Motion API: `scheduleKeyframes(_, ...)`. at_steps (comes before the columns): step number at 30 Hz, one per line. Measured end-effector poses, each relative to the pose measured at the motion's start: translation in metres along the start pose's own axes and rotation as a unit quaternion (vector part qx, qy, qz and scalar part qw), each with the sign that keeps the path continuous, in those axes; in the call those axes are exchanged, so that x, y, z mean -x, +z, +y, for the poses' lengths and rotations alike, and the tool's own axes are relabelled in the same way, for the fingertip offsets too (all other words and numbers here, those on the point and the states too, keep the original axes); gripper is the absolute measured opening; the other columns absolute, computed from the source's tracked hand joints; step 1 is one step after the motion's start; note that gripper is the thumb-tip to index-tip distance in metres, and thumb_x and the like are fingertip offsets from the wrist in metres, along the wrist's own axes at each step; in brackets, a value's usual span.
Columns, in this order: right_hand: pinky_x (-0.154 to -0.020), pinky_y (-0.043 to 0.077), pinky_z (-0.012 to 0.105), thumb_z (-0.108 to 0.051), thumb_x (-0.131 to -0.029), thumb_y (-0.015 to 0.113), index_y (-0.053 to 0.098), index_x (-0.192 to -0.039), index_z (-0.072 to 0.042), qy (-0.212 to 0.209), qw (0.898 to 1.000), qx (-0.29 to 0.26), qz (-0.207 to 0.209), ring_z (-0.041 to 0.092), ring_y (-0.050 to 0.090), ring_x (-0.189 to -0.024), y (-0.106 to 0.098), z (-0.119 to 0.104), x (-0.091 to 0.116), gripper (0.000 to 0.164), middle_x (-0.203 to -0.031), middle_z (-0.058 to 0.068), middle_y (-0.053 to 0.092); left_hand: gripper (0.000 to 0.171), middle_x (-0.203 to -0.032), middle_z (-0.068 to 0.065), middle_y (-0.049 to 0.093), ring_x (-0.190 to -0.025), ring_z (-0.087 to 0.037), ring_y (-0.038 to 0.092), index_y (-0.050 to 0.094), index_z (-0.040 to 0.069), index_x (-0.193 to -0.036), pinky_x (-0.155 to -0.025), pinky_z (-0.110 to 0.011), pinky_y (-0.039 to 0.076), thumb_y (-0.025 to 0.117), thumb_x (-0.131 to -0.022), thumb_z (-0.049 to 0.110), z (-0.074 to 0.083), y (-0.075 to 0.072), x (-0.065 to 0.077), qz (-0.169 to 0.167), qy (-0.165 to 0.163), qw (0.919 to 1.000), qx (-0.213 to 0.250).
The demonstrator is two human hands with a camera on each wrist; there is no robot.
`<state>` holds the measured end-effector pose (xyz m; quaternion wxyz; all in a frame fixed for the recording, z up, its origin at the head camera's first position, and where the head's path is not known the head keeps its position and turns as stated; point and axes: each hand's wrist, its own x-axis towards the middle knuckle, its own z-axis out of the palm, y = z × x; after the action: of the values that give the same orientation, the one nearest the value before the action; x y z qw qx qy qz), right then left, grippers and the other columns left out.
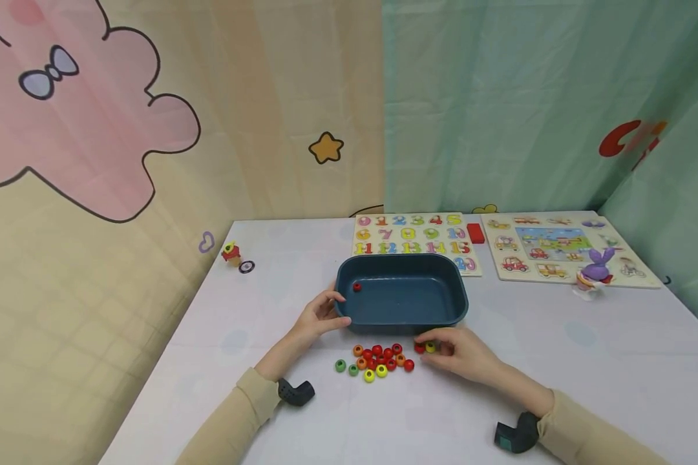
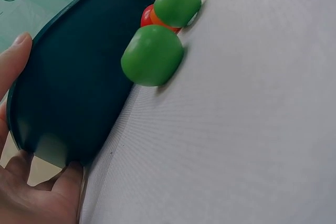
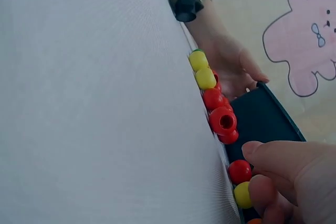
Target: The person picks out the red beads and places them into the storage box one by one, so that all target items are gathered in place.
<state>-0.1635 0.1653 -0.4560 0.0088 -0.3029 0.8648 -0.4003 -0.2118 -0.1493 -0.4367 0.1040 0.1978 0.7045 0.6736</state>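
My left hand (image 1: pixel 320 315) grips the left end of a dark blue bin (image 1: pixel 465 303), thumb at the front rim and fingers around its side. Inside the bin lies one red bead (image 1: pixel 357 287). Just in front of the bin, my right hand (image 1: pixel 462 352) has its bent fingers and thumb around a red bead (image 3: pixel 240 171) and a yellow bead (image 3: pixel 243 195). An orange bead (image 3: pixel 254 221) shows low beside them; I cannot tell whether the fingers pinch any of these. Left of that hand, several loose red, orange, yellow and green beads (image 1: pixel 380 360) are bunched on the table.
Behind the bin lies a number puzzle board (image 1: pixel 407 234), with a red block (image 1: pixel 475 233) beside it. A vehicle puzzle board (image 1: pixel 549 248) and a purple rabbit figure (image 1: pixel 596 266) stand back right. A small toy figure (image 1: pixel 231 254) and a dark ring (image 1: pixel 247 267) are back left.
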Motion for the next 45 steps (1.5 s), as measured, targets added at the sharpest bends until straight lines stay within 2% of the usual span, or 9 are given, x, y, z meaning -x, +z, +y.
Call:
scheduleKeyframes(9, -0.040, 0.030, 0.016, -0.026, -0.075, 0.072, 0.066, -0.100, -0.022, 0.005, 0.997, 0.073, 0.033, 0.000, 0.037, -0.045, 0.005, 0.002, -0.003, 0.026, -0.052, -0.014, 0.041, 0.039, -0.147, -0.009, 0.011, -0.129, -0.029, 0.026, 0.043, -0.005, -0.111, -0.102, -0.037, 0.028, 0.065, -0.079, 0.001, 0.003, -0.001, 0.002, 0.004, -0.009, 1.0000, 0.000)
scheduleKeyframes(19, -0.042, 0.033, 0.017, -0.026, -0.074, 0.072, 0.066, -0.096, -0.025, 0.005, 0.995, 0.092, 0.037, 0.001, 0.040, -0.048, 0.005, 0.002, -0.002, 0.023, -0.057, -0.017, 0.045, 0.040, -0.148, -0.009, 0.011, -0.129, -0.030, 0.026, 0.042, -0.006, -0.112, -0.102, -0.039, 0.027, 0.064, -0.080, 0.001, 0.004, -0.002, 0.002, -0.001, -0.009, 1.0000, -0.001)
scheduleKeyframes(25, -0.044, 0.037, 0.016, -0.024, -0.074, 0.073, 0.065, -0.097, -0.025, -0.027, 0.995, 0.088, 0.032, 0.000, 0.042, -0.052, 0.002, -0.004, -0.002, 0.024, -0.071, -0.020, 0.053, 0.043, -0.148, -0.009, 0.009, -0.130, -0.031, 0.022, 0.041, -0.008, -0.113, -0.102, -0.041, 0.025, 0.065, -0.080, 0.003, 0.003, -0.002, 0.002, -0.007, -0.003, 1.0000, 0.002)
scheduleKeyframes(29, -0.048, 0.042, 0.015, -0.020, -0.075, 0.072, 0.064, -0.099, -0.024, -0.072, 0.994, 0.076, 0.016, -0.002, 0.044, -0.056, -0.005, -0.019, -0.007, 0.025, -0.084, -0.018, 0.058, 0.041, -0.148, -0.008, 0.009, -0.131, -0.030, 0.019, 0.041, -0.007, -0.112, -0.103, -0.039, 0.024, 0.065, -0.080, 0.002, 0.004, -0.002, 0.004, -0.004, -0.008, 0.9999, 0.005)
scheduleKeyframes(34, -0.049, 0.044, 0.015, -0.016, -0.076, 0.071, 0.063, -0.100, -0.020, -0.152, 0.987, 0.051, 0.021, -0.002, 0.047, -0.058, -0.021, -0.043, -0.031, 0.025, -0.089, -0.012, 0.061, 0.041, -0.148, -0.008, 0.010, -0.131, -0.031, 0.019, 0.042, -0.007, -0.112, -0.102, -0.037, 0.026, 0.065, -0.080, 0.003, 0.003, -0.002, 0.004, -0.001, -0.012, 0.9999, 0.008)
scheduleKeyframes(37, -0.050, 0.044, 0.016, -0.017, -0.077, 0.071, 0.064, -0.101, -0.018, -0.176, 0.983, 0.046, 0.035, -0.001, 0.047, -0.057, -0.032, -0.054, -0.055, 0.025, -0.090, -0.011, 0.062, 0.041, -0.148, -0.008, 0.010, -0.131, -0.030, 0.020, 0.042, -0.006, -0.112, -0.102, -0.036, 0.026, 0.065, -0.080, 0.003, 0.003, -0.002, 0.004, -0.001, -0.011, 0.9999, 0.007)
scheduleKeyframes(40, -0.049, 0.044, 0.018, -0.021, -0.078, 0.070, 0.064, -0.101, -0.017, -0.174, 0.983, 0.042, 0.048, 0.000, 0.048, -0.056, -0.038, -0.061, -0.083, 0.024, -0.090, -0.011, 0.062, 0.039, -0.148, -0.008, 0.010, -0.130, -0.029, 0.022, 0.043, -0.005, -0.111, -0.102, -0.035, 0.027, 0.065, -0.080, 0.002, 0.003, -0.001, 0.004, 0.001, -0.011, 0.9999, 0.004)
scheduleKeyframes(45, -0.050, 0.047, 0.021, -0.023, -0.080, 0.068, 0.065, -0.102, -0.014, -0.124, 0.991, 0.024, 0.040, 0.004, 0.051, -0.058, -0.036, -0.059, -0.127, 0.024, -0.088, -0.008, 0.063, 0.038, -0.148, -0.009, 0.011, -0.129, -0.029, 0.025, 0.042, -0.006, -0.111, -0.102, -0.038, 0.027, 0.063, -0.080, -0.001, 0.002, 0.000, 0.002, -0.006, -0.006, 0.9999, 0.010)
